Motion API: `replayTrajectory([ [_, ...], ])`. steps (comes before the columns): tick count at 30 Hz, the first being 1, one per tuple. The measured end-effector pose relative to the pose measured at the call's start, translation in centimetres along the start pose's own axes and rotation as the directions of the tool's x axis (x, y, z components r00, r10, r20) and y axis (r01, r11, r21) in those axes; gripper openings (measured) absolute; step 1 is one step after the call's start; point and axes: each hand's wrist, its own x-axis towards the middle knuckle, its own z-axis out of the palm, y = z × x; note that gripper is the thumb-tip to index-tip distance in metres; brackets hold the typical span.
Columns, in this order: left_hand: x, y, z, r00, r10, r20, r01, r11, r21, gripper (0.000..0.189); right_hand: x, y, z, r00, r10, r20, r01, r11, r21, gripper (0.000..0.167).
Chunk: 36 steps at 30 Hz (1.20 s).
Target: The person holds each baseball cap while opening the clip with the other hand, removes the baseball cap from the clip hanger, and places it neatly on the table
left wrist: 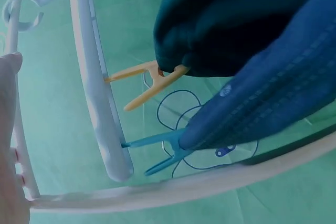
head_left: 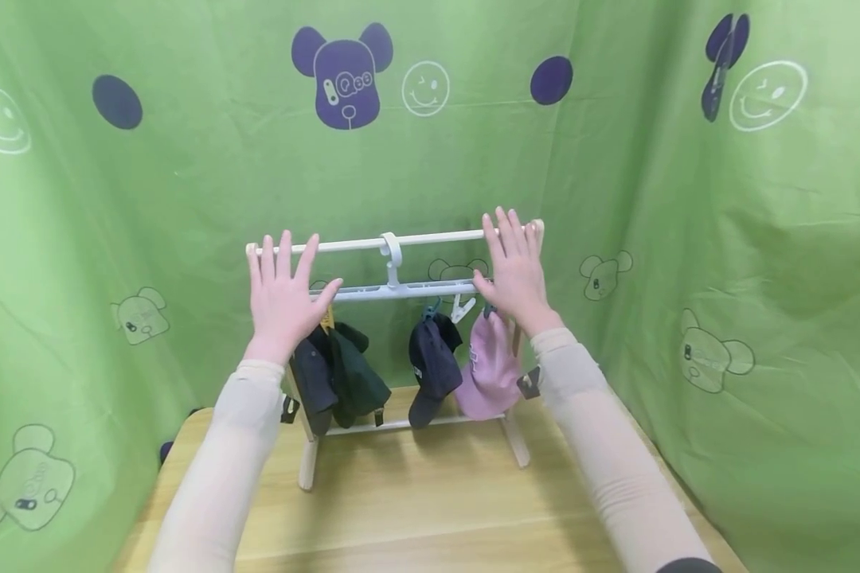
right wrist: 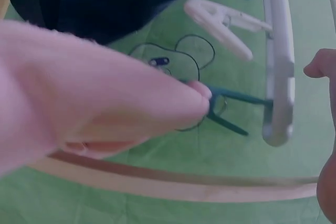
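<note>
My left hand lies over the left end of the wooden rack's top rail, its fingers straight and spread. At the rail's right end my right hand has its fingers extended too. Between them a pale clip hanger hangs by its hook. A yellow clip bears a dark green cap, and a blue clip a dark blue cap. Right of centre hang a navy cap and a pink cap, the latter from a green clip.
A white clip on the hanger holds nothing. The rack's feet stand on a wooden table. Green curtains with bear and smiley prints surround the table at the back and both sides.
</note>
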Motion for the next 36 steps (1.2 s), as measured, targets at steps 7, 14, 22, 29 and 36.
replayTrajectory([
  [7, -2.1, -0.5, -0.5, 1.0, -0.006, 0.024, 0.008, 0.997, -0.082, 0.073, -1.5, -1.2, 1.2, 0.999, 0.009, -0.047, -0.006, 0.998, 0.055, 0.089],
  [14, -4.4, -1.1, -0.7, 1.0, 0.009, 0.03, -0.006, 0.994, -0.106, 0.07, -3.2, -2.3, 2.1, 0.994, -0.012, -0.106, 0.023, 0.995, 0.101, 0.083],
  [22, -7.3, -1.5, 0.2, 0.999, 0.023, -0.036, -0.028, 0.989, -0.145, 0.066, -4.9, -4.1, 3.1, 0.984, -0.028, -0.176, 0.064, 0.976, 0.208, 0.067],
  [29, -10.0, -1.9, 1.3, 0.994, 0.004, -0.112, -0.025, 0.982, -0.187, 0.062, -6.3, -6.2, 4.2, 0.957, -0.086, -0.278, 0.162, 0.951, 0.264, 0.054],
  [36, -12.2, -2.0, 2.5, 0.989, -0.031, -0.148, -0.009, 0.965, -0.264, 0.06, -6.8, -8.3, 5.3, 0.942, -0.126, -0.31, 0.219, 0.933, 0.287, 0.05],
])
